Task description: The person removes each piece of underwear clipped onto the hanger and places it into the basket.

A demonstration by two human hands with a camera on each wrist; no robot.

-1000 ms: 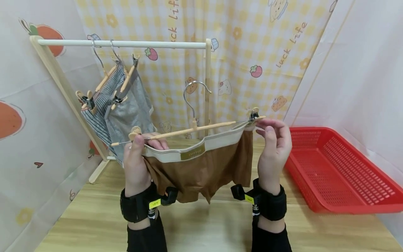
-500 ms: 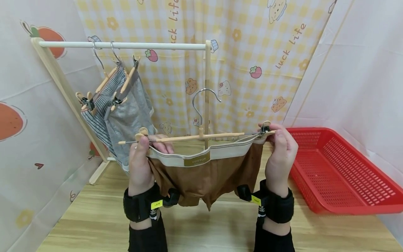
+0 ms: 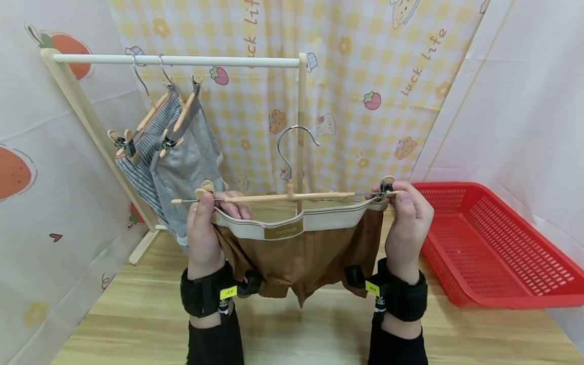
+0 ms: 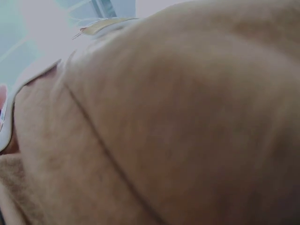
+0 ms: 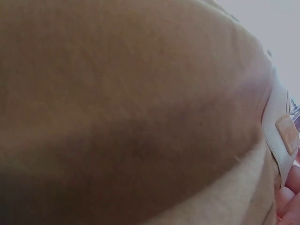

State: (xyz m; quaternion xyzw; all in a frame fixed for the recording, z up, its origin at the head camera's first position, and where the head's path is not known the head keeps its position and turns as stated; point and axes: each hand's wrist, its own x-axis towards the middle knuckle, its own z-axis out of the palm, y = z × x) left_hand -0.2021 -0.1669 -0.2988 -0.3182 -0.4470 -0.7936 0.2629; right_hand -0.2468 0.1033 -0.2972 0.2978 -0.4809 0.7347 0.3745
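Note:
Brown boxer briefs (image 3: 296, 263) with a white waistband hang by the waistband from a clip hanger (image 3: 292, 195) in the head view. My left hand (image 3: 207, 238) grips the waistband's left end at the left clip, thumb in front and fingers behind. At the other end my right hand (image 3: 406, 228) pinches the hanger by the right clip (image 3: 387, 186), which sits on the waistband. The hanger's metal hook (image 3: 296, 128) points up, apart from the rack. Brown cloth (image 4: 164, 122) fills most of the left wrist view; in the right wrist view, fingertips (image 5: 286, 199) show beside the waistband.
A rack with a white rail (image 3: 182, 60) stands behind on the left. From it hang striped underpants (image 3: 150, 147) and grey underpants (image 3: 189, 152) on clip hangers. A red plastic basket (image 3: 497, 243) stands on the wooden table (image 3: 292, 339) at the right.
Both hands have carried the hanger and briefs right and slightly down, mostly in the first half second. The hanger now lies nearly level instead of tilted. The hung underpants stay put.

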